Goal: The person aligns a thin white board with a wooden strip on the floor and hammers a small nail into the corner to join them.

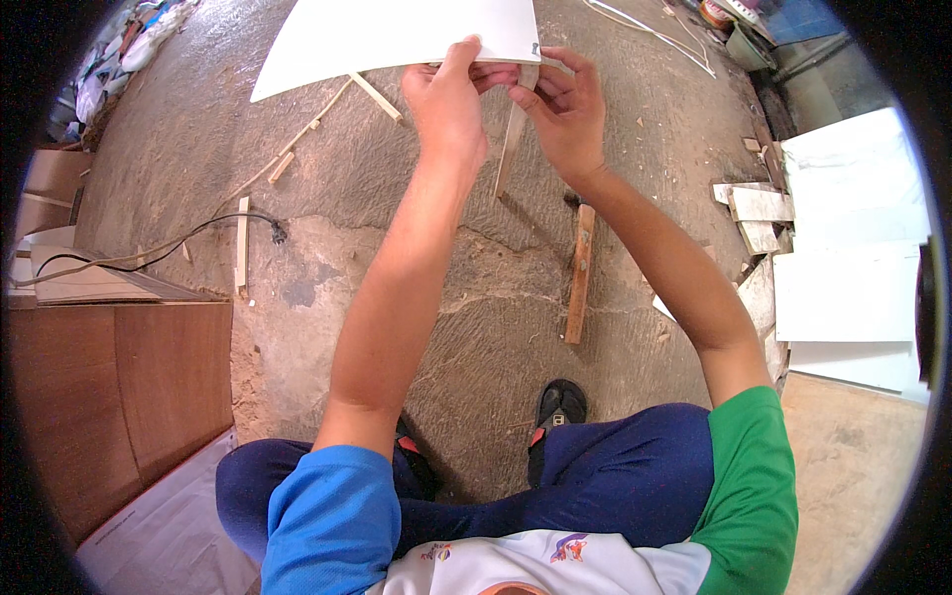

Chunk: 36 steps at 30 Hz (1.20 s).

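Note:
A large white sheet (pixel 407 30) with a straight near edge is held up at the top of the view. My left hand (pixel 446 109) grips that edge, thumb on top and fingers curled beneath. At the sheet's right corner, my right hand (pixel 573 124) pinches a pale narrow strip (pixel 529 77) between thumb and fingers. Its fingertips are close to those of the left hand. A small dark mark shows on the sheet near this corner. Below the hands a thin wooden piece (pixel 511 154) slants downward; whether it joins the pinched strip cannot be made out.
A wooden block (pixel 580 278) lies on the rough concrete floor (pixel 476 347) before my sandalled feet. Thin wood sticks (pixel 243 243) and a cable with a plug (pixel 276 230) lie to the left, beside a brown wooden panel (pixel 69 397). White boards (pixel 843 288) and scraps line the right.

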### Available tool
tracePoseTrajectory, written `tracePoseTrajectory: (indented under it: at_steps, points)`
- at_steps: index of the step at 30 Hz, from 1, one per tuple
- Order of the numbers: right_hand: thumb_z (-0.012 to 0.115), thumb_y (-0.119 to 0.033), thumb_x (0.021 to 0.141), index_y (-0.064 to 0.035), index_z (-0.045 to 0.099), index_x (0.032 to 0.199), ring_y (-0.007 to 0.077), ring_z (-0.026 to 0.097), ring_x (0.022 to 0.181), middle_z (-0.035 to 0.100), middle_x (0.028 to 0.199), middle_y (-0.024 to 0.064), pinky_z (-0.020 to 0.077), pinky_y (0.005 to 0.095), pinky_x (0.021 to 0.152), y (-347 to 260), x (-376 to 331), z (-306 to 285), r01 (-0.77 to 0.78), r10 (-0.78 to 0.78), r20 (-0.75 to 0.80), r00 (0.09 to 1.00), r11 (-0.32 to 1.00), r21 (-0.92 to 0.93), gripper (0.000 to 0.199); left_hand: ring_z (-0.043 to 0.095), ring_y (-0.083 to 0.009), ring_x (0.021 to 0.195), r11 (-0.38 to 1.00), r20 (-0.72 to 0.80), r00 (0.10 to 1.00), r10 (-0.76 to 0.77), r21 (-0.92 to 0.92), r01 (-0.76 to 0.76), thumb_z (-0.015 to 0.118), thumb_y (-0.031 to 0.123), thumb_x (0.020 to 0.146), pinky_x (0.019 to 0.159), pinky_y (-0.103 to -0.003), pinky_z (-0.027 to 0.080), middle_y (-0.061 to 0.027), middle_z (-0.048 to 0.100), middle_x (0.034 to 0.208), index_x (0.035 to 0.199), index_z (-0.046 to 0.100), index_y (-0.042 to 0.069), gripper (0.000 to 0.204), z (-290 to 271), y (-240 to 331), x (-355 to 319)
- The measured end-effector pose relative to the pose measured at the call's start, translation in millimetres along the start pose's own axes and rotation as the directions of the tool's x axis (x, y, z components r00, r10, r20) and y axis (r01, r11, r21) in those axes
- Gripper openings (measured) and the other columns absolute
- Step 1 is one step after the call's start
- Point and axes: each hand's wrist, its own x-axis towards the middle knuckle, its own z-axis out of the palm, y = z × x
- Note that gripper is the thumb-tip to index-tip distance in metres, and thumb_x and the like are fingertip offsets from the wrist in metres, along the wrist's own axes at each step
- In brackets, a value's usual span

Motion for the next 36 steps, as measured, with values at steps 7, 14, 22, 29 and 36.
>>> tracePoseTrajectory:
  at_steps: [7,14,22,29,36]
  points:
    - [0.07,-0.002,0.08,-0.0004,0.048,0.118,0.0152,0.061,0.099,0.064,0.106,0.0125,0.0509,0.0281,0.084,3.7,-3.5,-2.3,-0.008,0.009,-0.039,0.999,0.999,0.04,0.043,0.066,-0.0244,0.064,1.0,-0.017,1.0,-0.004,0.03,0.004,0.052,0.004,0.086,0.057,-0.031,0.057,-0.0164,0.063,0.08,0.092,0.055,-0.01,0.015,2.4,1.1,-1.7]
    - [0.069,-0.001,0.081,0.0,0.05,0.117,0.015,0.061,0.099,0.063,0.109,0.0116,0.0508,0.0269,0.083,-2.3,-6.2,-2.7,-0.024,0.023,-0.055,0.998,1.0,-0.019,0.04,0.066,-0.0247,0.064,1.0,0.01,1.0,-0.004,0.021,0.004,0.053,0.004,0.086,0.058,-0.032,0.057,-0.0171,0.063,0.079,0.091,0.055,-0.011,0.016,0.7,0.1,-0.3]
    - [0.068,0.001,0.08,-0.0023,0.051,0.117,0.0155,0.061,0.098,0.063,0.109,0.0118,0.0512,0.0264,0.083,-2.5,-3.0,-6.0,-0.003,0.003,-0.047,0.999,1.0,-0.017,0.041,0.067,-0.026,0.064,1.0,0.027,1.0,0.01,0.004,-0.01,0.053,0.004,0.085,0.059,-0.033,0.058,-0.0183,0.063,0.079,0.089,0.056,-0.01,0.015,-0.1,-3.2,0.7]
    - [0.069,0.001,0.079,-0.0014,0.05,0.117,0.0168,0.062,0.099,0.063,0.109,0.0122,0.0517,0.0281,0.084,-0.4,-2.6,-7.0,0.002,-0.003,-0.053,0.999,1.0,-0.02,0.042,0.067,-0.0262,0.064,1.0,0.007,1.0,-0.003,0.004,0.003,0.053,0.004,0.086,0.059,-0.033,0.058,-0.0186,0.063,0.079,0.089,0.056,-0.011,0.015,2.1,-2.7,-0.8]
    - [0.069,0.0,0.08,0.0002,0.05,0.116,0.0174,0.062,0.099,0.063,0.109,0.0128,0.052,0.0288,0.085,-3.7,-2.8,-6.8,-0.013,0.01,-0.055,0.998,0.997,-0.073,0.041,0.067,-0.0254,0.065,1.0,0.023,1.0,0.002,0.002,-0.002,0.053,0.003,0.086,0.059,-0.033,0.058,-0.018,0.063,0.081,0.09,0.055,-0.011,0.015,-0.1,-3.6,0.5]
